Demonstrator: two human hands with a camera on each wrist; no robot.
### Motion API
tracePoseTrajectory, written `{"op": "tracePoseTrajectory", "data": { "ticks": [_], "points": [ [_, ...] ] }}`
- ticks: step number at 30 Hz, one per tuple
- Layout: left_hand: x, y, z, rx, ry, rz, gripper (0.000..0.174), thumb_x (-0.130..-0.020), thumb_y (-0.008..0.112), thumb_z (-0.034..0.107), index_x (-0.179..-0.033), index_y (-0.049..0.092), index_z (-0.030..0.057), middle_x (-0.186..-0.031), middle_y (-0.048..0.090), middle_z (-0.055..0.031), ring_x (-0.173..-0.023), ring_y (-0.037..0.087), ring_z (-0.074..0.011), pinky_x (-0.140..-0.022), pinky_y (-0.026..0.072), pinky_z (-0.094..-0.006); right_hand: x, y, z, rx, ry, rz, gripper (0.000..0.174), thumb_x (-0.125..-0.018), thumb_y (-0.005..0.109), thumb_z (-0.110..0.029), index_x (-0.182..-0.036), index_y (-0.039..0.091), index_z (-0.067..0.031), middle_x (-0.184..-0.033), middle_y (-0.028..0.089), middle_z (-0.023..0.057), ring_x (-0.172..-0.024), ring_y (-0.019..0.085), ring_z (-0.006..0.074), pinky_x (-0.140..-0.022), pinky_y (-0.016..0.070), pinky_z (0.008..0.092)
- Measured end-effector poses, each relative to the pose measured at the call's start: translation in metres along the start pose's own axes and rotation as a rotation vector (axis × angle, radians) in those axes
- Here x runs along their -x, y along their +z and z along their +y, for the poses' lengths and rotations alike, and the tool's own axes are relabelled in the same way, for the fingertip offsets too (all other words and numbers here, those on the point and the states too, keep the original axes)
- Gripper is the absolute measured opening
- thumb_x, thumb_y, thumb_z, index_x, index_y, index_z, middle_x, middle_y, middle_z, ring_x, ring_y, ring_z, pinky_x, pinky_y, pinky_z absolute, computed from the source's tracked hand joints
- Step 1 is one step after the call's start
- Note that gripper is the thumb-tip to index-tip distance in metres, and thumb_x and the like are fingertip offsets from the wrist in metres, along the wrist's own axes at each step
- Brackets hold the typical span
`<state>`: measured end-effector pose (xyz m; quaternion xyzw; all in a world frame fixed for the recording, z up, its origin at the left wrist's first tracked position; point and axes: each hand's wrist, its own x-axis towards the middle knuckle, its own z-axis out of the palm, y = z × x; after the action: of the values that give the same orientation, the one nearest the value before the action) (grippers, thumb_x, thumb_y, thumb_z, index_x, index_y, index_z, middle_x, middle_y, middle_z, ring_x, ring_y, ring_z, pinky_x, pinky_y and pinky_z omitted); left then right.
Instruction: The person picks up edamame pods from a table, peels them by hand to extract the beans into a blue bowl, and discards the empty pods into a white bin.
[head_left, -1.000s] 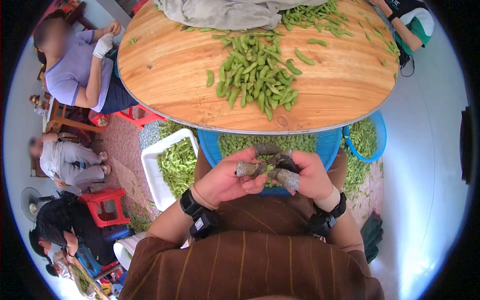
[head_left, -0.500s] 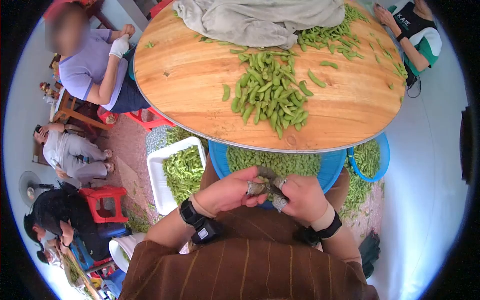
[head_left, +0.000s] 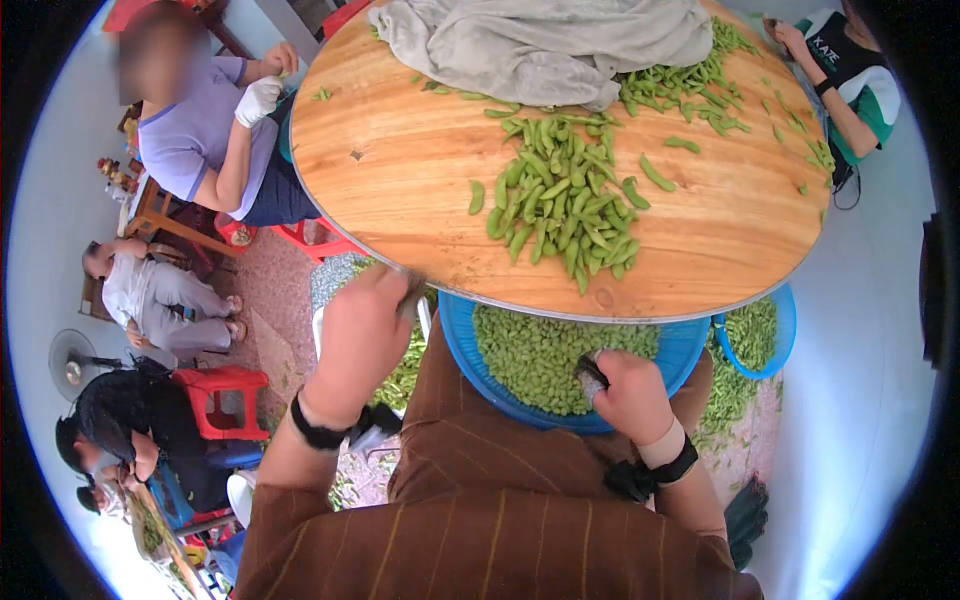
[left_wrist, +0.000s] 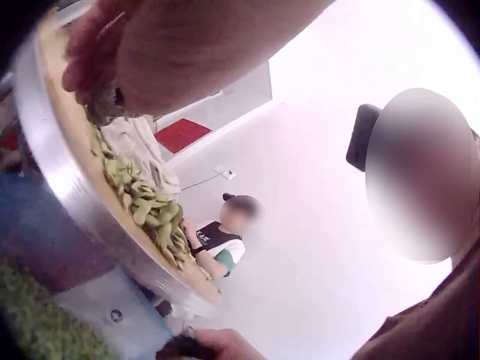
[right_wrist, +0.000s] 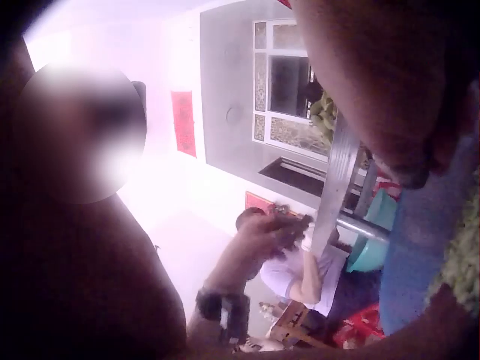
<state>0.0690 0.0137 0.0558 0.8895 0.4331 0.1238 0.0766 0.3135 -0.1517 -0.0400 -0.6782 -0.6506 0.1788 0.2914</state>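
Observation:
My left hand [head_left: 362, 335] is at the left of the table's near edge, over the white tray [head_left: 318, 330], blurred. In the right wrist view its fingers reach out loosely, with nothing seen in them. My right hand [head_left: 637, 395] hangs above the blue basin [head_left: 455, 335], fingers bent with the tips downward. Whether it holds something I cannot tell. Dark and grey covers [head_left: 592, 375] wrap its fingertips. Shelled green beans [head_left: 535, 365] fill the basin on my lap. On the table lies a heap of edamame pods [head_left: 565, 190].
The round wooden table [head_left: 400, 200] ends in a metal rim just beyond my hands. A grey cloth [head_left: 540, 45] lies on more pods at the back. A blue basket [head_left: 785, 335] stands to the right. Other people sit at the table, left [head_left: 190, 140] and right [head_left: 855, 80].
My hands were together over the basin's near side, working at a pod. They have parted: the left has swung left and up over the tray, the right has moved slightly right over the beans.

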Motion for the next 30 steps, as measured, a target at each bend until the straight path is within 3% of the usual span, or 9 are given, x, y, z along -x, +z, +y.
{"op": "tracePoseTrajectory", "data": {
  "ticks": [4, 7, 13, 16, 18, 21, 24, 26, 30],
  "points": [
    [-0.076, 0.024, -0.001, 0.012, 0.369, 0.290, 0.025, -0.070, 0.058, -0.003, -0.094, 0.060, 0.0019, -0.092, 0.059, -0.0161, -0.090, 0.057, -0.0367, -0.077, 0.0473, -0.0427, 0.002, -0.005, -0.008, 0.048, -0.024, -0.039, 0.015, -0.067, 0.062, -0.007, -0.078, 0.052, -0.0027, -0.072, 0.057, 0.0168, -0.069, 0.058, 0.0361, -0.061, 0.0476, 0.0449],
    [-0.107, 0.034, -0.010, -0.032, 0.462, 0.077, 0.026, -0.068, 0.057, -0.004, -0.094, 0.060, 0.0012, -0.094, 0.061, -0.0154, -0.093, 0.056, -0.0355, -0.079, 0.0466, -0.0417, 0.010, -0.007, -0.007, 0.029, -0.012, -0.014, 0.016, -0.067, 0.062, -0.007, -0.078, 0.052, -0.0026, -0.071, 0.056, 0.0174, -0.069, 0.058, 0.0370, -0.062, 0.0476, 0.0451],
    [-0.092, 0.028, -0.015, 0.109, 0.203, 0.079, 0.020, -0.073, 0.061, 0.000, -0.093, 0.060, 0.0024, -0.089, 0.063, -0.0150, -0.079, 0.059, -0.0346, -0.070, 0.0491, -0.0368, 0.019, -0.007, -0.006, -0.170, 0.126, 0.019, 0.018, -0.071, 0.064, -0.008, -0.086, 0.055, -0.0026, -0.073, 0.058, 0.0193, -0.070, 0.057, 0.0407, -0.062, 0.0480, 0.0438],
    [-0.049, 0.022, 0.025, 0.507, 0.100, -0.031, 0.018, -0.075, 0.064, 0.003, -0.093, 0.060, 0.0039, -0.080, 0.060, -0.0148, -0.075, 0.059, -0.0348, -0.065, 0.0487, -0.0370, 0.015, -0.008, -0.013, -0.368, 0.134, 0.057, 0.017, -0.078, 0.065, -0.012, -0.089, 0.056, -0.0022, -0.071, 0.060, 0.0154, -0.058, 0.058, 0.0311, -0.054, 0.0472, 0.0373],
    [-0.022, 0.039, 0.043, 0.604, 0.357, -0.070, 0.020, -0.075, 0.065, 0.003, -0.095, 0.061, 0.0053, -0.076, 0.058, -0.0127, -0.072, 0.060, -0.0299, -0.062, 0.0480, -0.0360, 0.007, -0.021, -0.024, -0.838, 0.453, -0.141, 0.018, -0.083, 0.066, -0.017, -0.091, 0.056, -0.0026, -0.068, 0.059, 0.0069, -0.051, 0.054, 0.0151, -0.049, 0.0446, 0.0280],
    [0.004, 0.051, 0.068, 0.563, 0.483, -0.106, 0.020, -0.074, 0.066, 0.003, -0.093, 0.060, 0.0054, -0.076, 0.058, -0.0114, -0.068, 0.059, -0.0282, -0.059, 0.0473, -0.0343, -0.004, -0.019, -0.023, -1.174, 0.479, -0.159, 0.019, -0.086, 0.065, -0.019, -0.093, 0.058, -0.0036, -0.067, 0.056, 0.0005, -0.052, 0.050, 0.0054, -0.047, 0.0424, 0.0216],
    [0.016, 0.058, 0.075, 0.592, 0.481, -0.103, 0.020, -0.072, 0.068, 0.003, -0.090, 0.059, 0.0052, -0.076, 0.058, -0.0122, -0.065, 0.059, -0.0306, -0.059, 0.0468, -0.0343, -0.003, -0.020, -0.020, -1.202, 0.461, -0.155, 0.016, -0.086, 0.064, -0.018, -0.092, 0.058, -0.0045, -0.068, 0.058, 0.0003, -0.054, 0.053, 0.0078, -0.049, 0.0438, 0.0213],
    [0.019, 0.053, 0.080, 0.738, 0.168, -0.371, 0.019, -0.072, 0.069, 0.005, -0.087, 0.058, 0.0036, -0.074, 0.056, -0.0133, -0.065, 0.058, -0.0320, -0.059, 0.0468, -0.0352, 0.000, -0.026, -0.028, -1.076, 0.450, -0.133, 0.014, -0.086, 0.063, -0.016, -0.091, 0.057, -0.0040, -0.068, 0.057, 0.0011, -0.054, 0.053, 0.0080, -0.049, 0.0441, 0.0221],
    [0.019, 0.067, 0.075, 0.679, 0.315, -0.357, 0.016, -0.078, 0.066, 0.005, -0.091, 0.059, 0.0017, -0.074, 0.058, -0.0111, -0.063, 0.057, -0.0217, -0.059, 0.0470, -0.0325, 0.010, -0.016, -0.022, -0.649, 0.186, 0.018, 0.013, -0.083, 0.062, -0.010, -0.091, 0.055, -0.0020, -0.069, 0.059, 0.0041, -0.054, 0.055, 0.0093, -0.049, 0.0455, 0.0242]
  ]
}}
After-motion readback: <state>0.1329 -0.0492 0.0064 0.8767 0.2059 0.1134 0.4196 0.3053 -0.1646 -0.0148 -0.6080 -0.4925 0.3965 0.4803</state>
